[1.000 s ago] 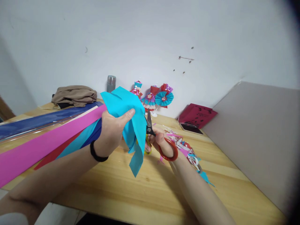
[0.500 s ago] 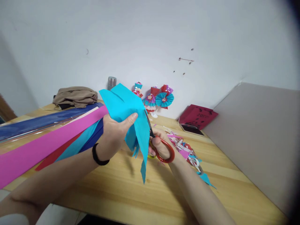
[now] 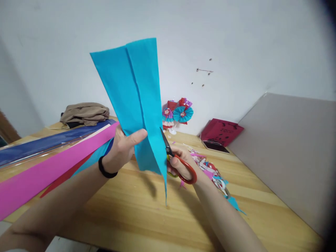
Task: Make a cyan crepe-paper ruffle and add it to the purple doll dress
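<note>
Above the bench (image 3: 118,217), between its near and back edges, you hold creased turquoise paper (image 3: 123,77) upright, its long axis tipping slightly left at the top. Your left hand (image 3: 122,148) pinches its lower left side, thumb across the front, the other fingers largely hidden. Your right hand (image 3: 182,154), curled through the handles of the scissors (image 3: 169,150), is nearer the paper's right edge, where a dark blade points up and leftward across it. Scraps (image 3: 210,171) lie toward the bench's right edge.
</note>
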Demonstrator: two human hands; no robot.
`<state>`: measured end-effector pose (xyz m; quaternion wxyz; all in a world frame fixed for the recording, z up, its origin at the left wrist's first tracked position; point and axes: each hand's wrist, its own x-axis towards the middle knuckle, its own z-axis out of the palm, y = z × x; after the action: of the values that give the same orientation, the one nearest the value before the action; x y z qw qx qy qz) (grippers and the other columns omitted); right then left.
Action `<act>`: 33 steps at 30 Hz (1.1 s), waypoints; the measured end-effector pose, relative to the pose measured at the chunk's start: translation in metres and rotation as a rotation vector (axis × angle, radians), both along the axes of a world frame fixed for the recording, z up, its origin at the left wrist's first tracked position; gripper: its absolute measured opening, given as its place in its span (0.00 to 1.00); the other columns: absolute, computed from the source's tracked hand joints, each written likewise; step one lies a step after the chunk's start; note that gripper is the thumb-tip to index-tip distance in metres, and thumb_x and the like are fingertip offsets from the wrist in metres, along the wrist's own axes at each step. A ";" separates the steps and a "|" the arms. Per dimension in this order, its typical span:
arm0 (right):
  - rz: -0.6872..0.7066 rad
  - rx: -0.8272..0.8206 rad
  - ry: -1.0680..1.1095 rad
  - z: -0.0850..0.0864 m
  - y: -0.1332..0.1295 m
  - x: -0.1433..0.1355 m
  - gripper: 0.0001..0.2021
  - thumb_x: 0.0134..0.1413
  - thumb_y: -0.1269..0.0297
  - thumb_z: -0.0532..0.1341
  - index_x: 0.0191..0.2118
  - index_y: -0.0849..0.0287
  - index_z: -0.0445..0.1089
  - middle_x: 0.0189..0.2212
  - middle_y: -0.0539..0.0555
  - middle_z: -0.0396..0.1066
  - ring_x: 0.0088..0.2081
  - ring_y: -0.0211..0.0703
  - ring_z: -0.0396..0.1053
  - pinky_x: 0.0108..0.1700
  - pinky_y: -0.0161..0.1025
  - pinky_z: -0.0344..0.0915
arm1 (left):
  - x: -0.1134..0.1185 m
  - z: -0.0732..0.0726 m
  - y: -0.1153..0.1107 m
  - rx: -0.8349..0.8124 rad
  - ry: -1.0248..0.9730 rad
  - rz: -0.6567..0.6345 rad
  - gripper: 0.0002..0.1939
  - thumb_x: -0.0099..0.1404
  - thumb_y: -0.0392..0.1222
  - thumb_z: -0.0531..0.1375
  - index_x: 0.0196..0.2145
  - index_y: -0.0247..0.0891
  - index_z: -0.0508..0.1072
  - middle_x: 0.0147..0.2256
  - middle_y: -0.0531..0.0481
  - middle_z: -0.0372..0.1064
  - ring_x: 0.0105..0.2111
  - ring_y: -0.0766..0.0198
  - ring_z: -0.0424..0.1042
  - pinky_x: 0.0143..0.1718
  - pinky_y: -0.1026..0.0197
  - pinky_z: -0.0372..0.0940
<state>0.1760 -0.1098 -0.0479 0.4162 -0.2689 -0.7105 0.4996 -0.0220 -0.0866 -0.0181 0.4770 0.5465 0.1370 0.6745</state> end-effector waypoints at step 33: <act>0.111 0.109 0.082 -0.013 0.005 -0.003 0.29 0.63 0.36 0.51 0.43 0.60 0.68 0.26 0.51 0.67 0.22 0.35 0.63 0.25 0.35 0.54 | 0.012 0.008 -0.013 -0.318 0.024 -0.056 0.17 0.52 0.45 0.72 0.37 0.34 0.76 0.35 0.41 0.80 0.38 0.46 0.80 0.42 0.47 0.76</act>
<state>0.1725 -0.1050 -0.0605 0.4306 -0.1854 -0.7329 0.4930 -0.0104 -0.1001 -0.0097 0.5744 0.4757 0.2323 0.6243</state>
